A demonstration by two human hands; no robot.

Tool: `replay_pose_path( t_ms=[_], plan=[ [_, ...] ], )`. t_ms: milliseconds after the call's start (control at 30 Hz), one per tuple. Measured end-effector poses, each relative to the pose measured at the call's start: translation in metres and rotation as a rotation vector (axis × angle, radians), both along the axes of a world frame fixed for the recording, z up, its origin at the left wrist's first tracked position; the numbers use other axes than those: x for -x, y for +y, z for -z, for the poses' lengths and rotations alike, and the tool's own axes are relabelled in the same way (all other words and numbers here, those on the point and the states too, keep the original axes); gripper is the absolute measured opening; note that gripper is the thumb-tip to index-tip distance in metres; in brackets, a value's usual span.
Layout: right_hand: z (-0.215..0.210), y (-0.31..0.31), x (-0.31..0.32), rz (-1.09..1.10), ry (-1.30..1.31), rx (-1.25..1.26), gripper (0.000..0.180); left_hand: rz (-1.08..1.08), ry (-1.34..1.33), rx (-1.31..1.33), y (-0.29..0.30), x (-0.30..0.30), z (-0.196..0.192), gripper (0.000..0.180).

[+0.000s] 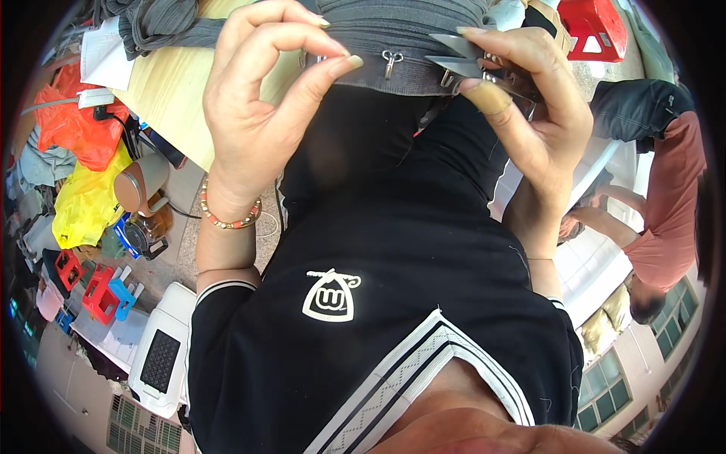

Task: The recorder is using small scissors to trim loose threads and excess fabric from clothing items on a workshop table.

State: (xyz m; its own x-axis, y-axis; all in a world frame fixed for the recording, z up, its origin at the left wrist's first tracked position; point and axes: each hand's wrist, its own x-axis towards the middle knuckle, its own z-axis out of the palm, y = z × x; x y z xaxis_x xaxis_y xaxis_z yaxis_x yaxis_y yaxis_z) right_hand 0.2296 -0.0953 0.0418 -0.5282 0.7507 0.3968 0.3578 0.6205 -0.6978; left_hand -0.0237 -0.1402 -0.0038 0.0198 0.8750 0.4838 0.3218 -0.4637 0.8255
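I see my left hand (253, 98) raised near the top of the view, thumb and forefinger pinched on the edge of a grey garment (393, 38) just left of its metal zipper pull (391, 62). My right hand (529, 113) grips small metal thread snips (469, 64), blades pointing left against the same grey edge, close beside the pull. The garment hangs over my black shirt (363, 250), with a pale wooden tabletop (170, 91) behind. A beaded bracelet (227, 216) circles my left wrist. Another person in an orange top (669, 212) bends at the right.
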Motion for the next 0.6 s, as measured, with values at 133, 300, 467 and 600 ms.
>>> replay_pose_path(
  t_ms=[133, 300, 467, 600],
  plan=[
    [0.002, -0.004, -0.001, 0.015, -0.053, -0.008, 0.038, -0.014, 0.271, -0.076, 0.000, 0.003, -0.014, 0.022],
    [0.002, -0.004, 0.001, 0.026, -0.045, -0.047, 0.039, 0.062, 0.364, -0.124, 0.010, 0.004, -0.020, 0.024],
    [-0.001, -0.006, 0.001, 0.057, -0.068, -0.039, 0.039, 0.089, 0.465, -0.220, 0.016, 0.005, -0.024, 0.022],
    [0.003, -0.004, 0.001, 0.022, -0.027, -0.069, 0.040, 0.052, 0.552, -0.329, 0.018, 0.004, -0.020, 0.020]
  ],
)
